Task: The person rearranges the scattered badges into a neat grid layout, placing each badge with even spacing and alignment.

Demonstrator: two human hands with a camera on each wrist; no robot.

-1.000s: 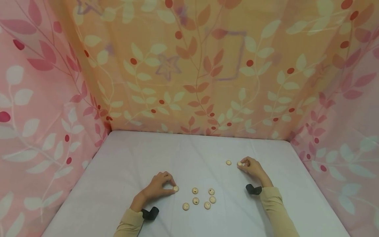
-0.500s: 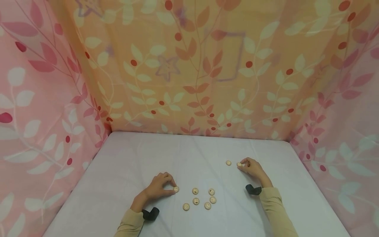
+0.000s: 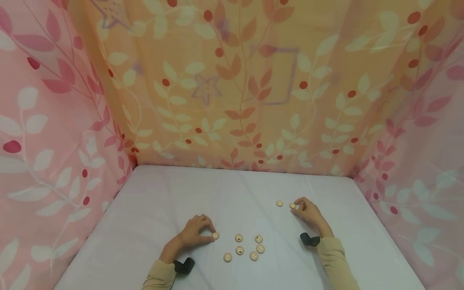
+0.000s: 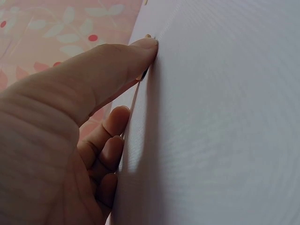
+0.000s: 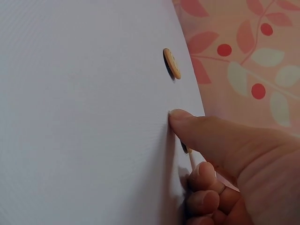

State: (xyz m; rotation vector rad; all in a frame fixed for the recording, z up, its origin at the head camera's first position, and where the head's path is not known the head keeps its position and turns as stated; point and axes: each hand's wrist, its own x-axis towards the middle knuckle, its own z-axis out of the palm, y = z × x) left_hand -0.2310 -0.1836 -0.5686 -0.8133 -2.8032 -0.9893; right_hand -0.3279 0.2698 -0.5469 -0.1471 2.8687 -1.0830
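My left hand [image 3: 195, 231] is low over the table, thumb and index finger pinching a small round wooden disc [image 3: 215, 235] by its edge. The left wrist view shows the thumb [image 4: 136, 54] covering most of that disc, with the other fingers curled beneath. Farther back on the right, my right hand [image 3: 308, 211] has thumb and index finger at the edges of another wooden disc [image 3: 292, 205]. Its thumb [image 5: 197, 129] partly hides this disc in the right wrist view. Just left of it lies a separate disc [image 3: 279, 204], whose face carries dark markings.
Between the hands, toward the front, several more marked discs [image 3: 239, 250] lie loosely grouped on the white-covered table [image 3: 163, 189]. Patterned cloth [image 3: 239, 80] hangs behind the table and along both sides. A black wrist device [image 3: 185, 266] sits by each cuff.
The head view has tilted up slightly, so everything sits a little lower. The right thumb and index finger stand slightly wider around their disc; the left hand keeps its pinch.
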